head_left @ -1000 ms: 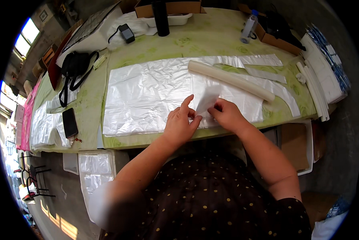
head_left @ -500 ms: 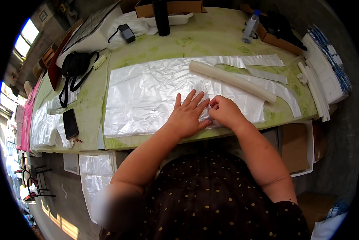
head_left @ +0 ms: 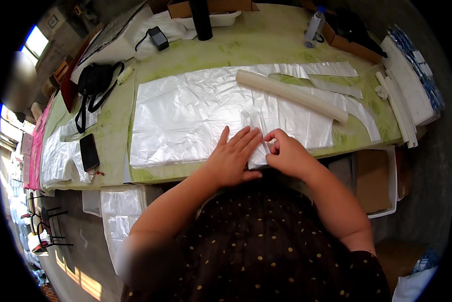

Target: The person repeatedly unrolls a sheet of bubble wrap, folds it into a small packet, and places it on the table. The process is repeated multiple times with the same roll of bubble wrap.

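Thin, clear plastic sheets (head_left: 180, 118) lie in a flat, wrinkled layer, with long cut strips at their right end. A narrower folded piece of plastic film (head_left: 257, 160) lies on top, near the front edge. My left hand (head_left: 232, 157) rests flat on it, fingers stretched out and close together. Beside it, my right hand (head_left: 289, 155) has its fingers curled and closed at the right edge of the folded film. The exact grip is partly hidden. A pale, translucent roll (head_left: 291, 95) lies slantwise across the sheets, beyond my right hand.
A green patterned cloth covers the table (head_left: 256, 38). At left lie a black bag (head_left: 95, 83) and a phone (head_left: 89, 153). Farther back stand a black bottle (head_left: 201, 20) and a water bottle (head_left: 314, 30). White tubes (head_left: 394, 108) lie at the right edge.
My left hand has shifted slightly nearer to me, its fingers drawn closer together. My right hand has also come slightly nearer. More of the folded film shows between them.
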